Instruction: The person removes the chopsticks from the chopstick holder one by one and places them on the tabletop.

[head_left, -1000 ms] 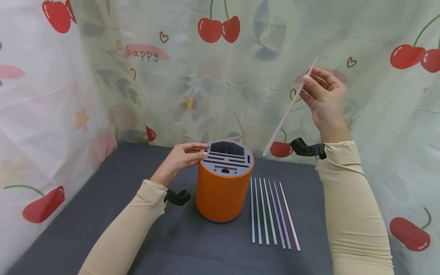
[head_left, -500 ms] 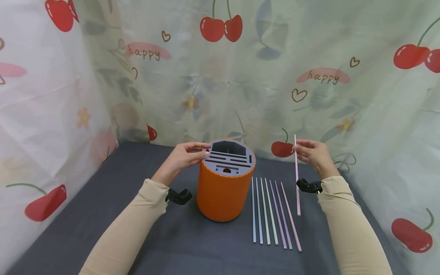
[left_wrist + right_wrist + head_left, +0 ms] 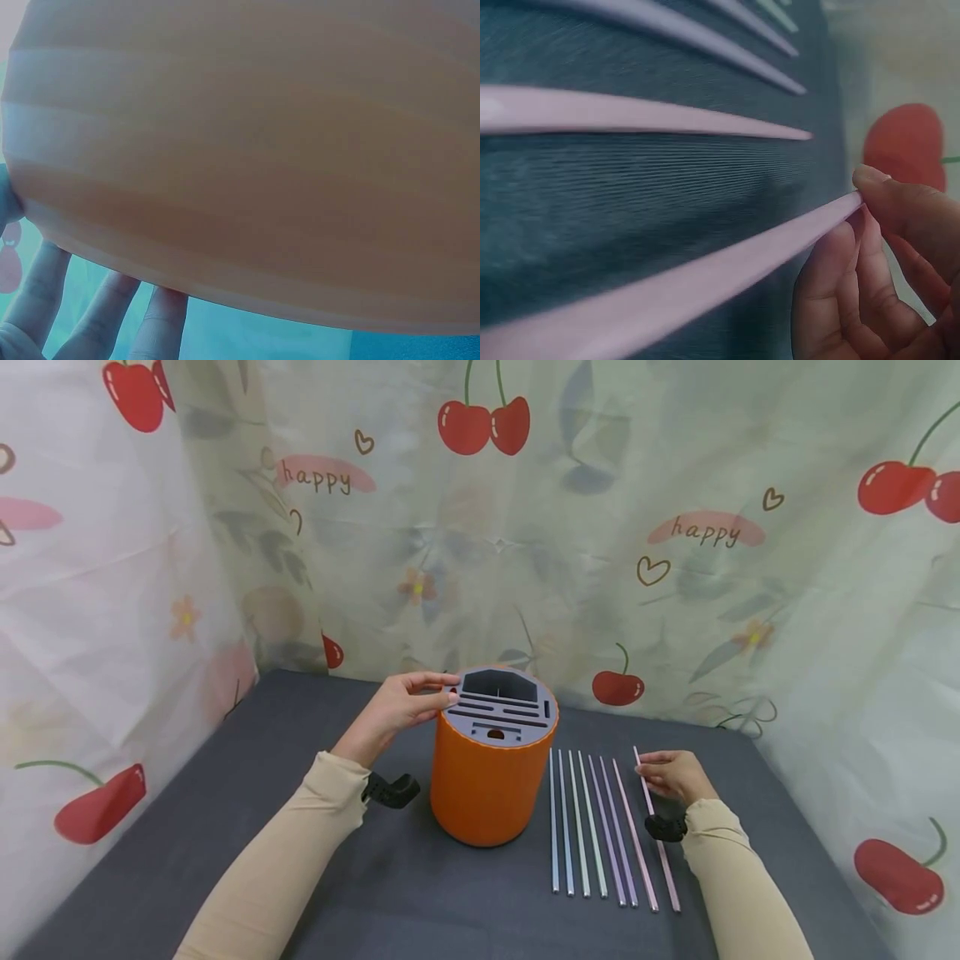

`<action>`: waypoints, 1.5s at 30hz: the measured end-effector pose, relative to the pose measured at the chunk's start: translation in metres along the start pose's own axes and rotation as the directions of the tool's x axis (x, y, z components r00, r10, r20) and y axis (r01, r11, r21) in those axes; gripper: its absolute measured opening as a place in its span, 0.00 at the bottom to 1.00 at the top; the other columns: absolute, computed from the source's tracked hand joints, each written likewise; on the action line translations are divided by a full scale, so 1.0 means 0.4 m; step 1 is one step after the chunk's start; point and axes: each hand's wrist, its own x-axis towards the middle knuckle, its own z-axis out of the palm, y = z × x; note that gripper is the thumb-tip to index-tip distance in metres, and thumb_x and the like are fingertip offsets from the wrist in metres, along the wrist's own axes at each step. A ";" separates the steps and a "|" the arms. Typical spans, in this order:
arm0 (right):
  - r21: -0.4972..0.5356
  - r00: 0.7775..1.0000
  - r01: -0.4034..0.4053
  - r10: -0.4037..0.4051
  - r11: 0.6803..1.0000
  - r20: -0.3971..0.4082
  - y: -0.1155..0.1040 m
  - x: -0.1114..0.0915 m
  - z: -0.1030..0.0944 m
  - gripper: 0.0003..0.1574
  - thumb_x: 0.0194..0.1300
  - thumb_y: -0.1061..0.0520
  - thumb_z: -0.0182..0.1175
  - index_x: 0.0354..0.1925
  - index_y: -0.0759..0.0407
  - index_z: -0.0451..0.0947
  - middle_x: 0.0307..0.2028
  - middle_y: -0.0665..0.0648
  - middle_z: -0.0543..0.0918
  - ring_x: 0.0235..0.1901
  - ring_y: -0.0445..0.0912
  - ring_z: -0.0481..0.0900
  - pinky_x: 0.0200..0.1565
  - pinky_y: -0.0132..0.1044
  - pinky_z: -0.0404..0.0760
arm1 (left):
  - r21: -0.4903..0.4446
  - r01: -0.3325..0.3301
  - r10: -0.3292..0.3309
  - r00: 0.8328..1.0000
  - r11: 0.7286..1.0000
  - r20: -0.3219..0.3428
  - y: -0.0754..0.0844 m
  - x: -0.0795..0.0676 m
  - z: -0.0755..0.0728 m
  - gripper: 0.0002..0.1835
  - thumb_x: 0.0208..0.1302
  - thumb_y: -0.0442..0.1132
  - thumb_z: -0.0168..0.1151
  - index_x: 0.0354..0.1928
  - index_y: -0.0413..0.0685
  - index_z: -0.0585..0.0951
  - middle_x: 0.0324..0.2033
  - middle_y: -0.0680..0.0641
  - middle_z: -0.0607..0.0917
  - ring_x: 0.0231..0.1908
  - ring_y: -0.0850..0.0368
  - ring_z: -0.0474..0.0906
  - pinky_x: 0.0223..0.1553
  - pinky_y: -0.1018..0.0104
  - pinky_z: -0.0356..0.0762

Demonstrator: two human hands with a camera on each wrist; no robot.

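In the head view, an orange round holder (image 3: 483, 793) with a slotted grey top (image 3: 495, 714) stands upright on the dark table. My left hand (image 3: 405, 697) holds its left rim, thumb at the top edge; several fingers (image 3: 97, 315) press its side in the left wrist view. To the right, my right hand (image 3: 675, 775) pinches the far end of a pale pink chopstick (image 3: 705, 281) between thumb and fingers. That chopstick slants low over the cloth, beside another pink chopstick (image 3: 636, 835). Purple, green and blue chopsticks lie further left in the same row.
Dark cloth (image 3: 337, 893) covers the table. A cherry-printed curtain (image 3: 375, 610) hangs behind and along both sides. Black wrist cameras sit on the left wrist (image 3: 390, 789) and the right wrist (image 3: 663, 827).
My right hand has come down from high at the right, bringing the pink chopstick from the air to the right end of the row. My left hand stays on the holder.
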 end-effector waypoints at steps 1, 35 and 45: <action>0.003 1.000 -0.004 0.004 1.000 0.002 0.009 0.001 0.004 0.28 0.64 0.67 0.61 0.58 0.81 0.68 0.25 0.47 0.84 0.24 0.36 0.81 0.30 0.30 0.83 | 0.001 0.001 -0.001 1.000 1.000 0.001 -0.001 0.001 0.000 0.22 0.58 0.44 0.71 0.56 0.53 0.82 0.59 0.50 0.77 0.60 0.53 0.73 0.62 0.56 0.72; -0.132 0.991 -0.084 0.068 0.988 -0.116 0.060 0.049 0.046 0.20 0.54 0.68 0.70 0.46 0.72 0.79 0.28 0.53 0.81 0.22 0.38 0.79 0.26 0.31 0.83 | 0.009 0.007 -0.007 1.000 1.000 0.003 0.000 0.003 -0.001 0.22 0.58 0.44 0.71 0.56 0.54 0.82 0.58 0.49 0.78 0.60 0.54 0.73 0.63 0.56 0.72; -0.137 0.990 -0.094 0.078 0.986 -0.118 0.053 0.039 0.048 0.21 0.55 0.68 0.69 0.47 0.73 0.78 0.30 0.55 0.81 0.22 0.39 0.79 0.27 0.32 0.83 | 0.007 0.012 -0.012 1.000 1.000 0.017 0.002 -0.002 0.000 0.23 0.58 0.44 0.70 0.57 0.54 0.81 0.58 0.49 0.78 0.61 0.54 0.72 0.64 0.56 0.70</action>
